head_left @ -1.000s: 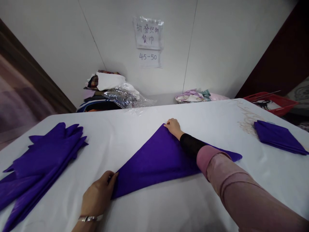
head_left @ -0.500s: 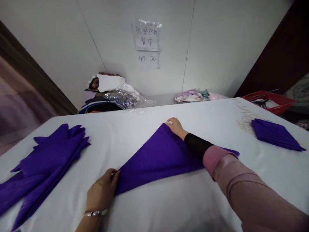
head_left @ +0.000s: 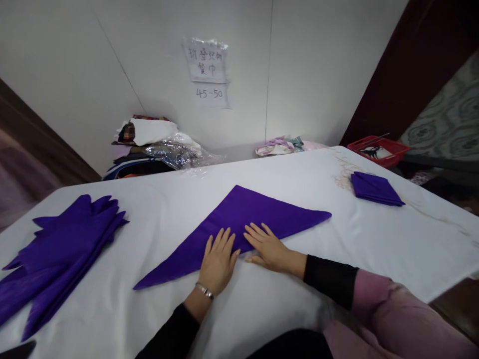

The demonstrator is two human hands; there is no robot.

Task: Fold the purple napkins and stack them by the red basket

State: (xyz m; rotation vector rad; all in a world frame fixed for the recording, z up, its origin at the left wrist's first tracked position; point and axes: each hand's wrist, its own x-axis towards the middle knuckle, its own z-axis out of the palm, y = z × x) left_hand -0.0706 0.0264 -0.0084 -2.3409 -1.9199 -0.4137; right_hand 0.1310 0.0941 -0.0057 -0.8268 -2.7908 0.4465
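A purple cloth napkin (head_left: pixel 239 209) lies folded into a triangle on the white-covered table, its peak pointing away from me and its long edge nearest me. My left hand (head_left: pixel 219 262) rests on the near edge at the middle, fingers stretched out flat over the cloth. Just to its right, my right hand (head_left: pixel 267 247) lies with spread fingers on the same edge. Neither hand grips the fabric. To the left is a pile of purple napkins (head_left: pixel 71 244) in overlapping points. A small folded stack of purple cloth (head_left: pixel 376 188) sits at the right.
The white tablecloth (head_left: pixel 392 249) has a floral pattern at right. Behind the table are piled clothes with clear plastic (head_left: pixel 179 149), pastel fabrics (head_left: pixel 277 146) and a red basket (head_left: pixel 385 152). Handwritten paper signs (head_left: pixel 207 67) hang on the wall.
My left hand has let go of the napkin's left corner, and my right hand has left its peak. Both have come together on the near edge. The view has shifted right.
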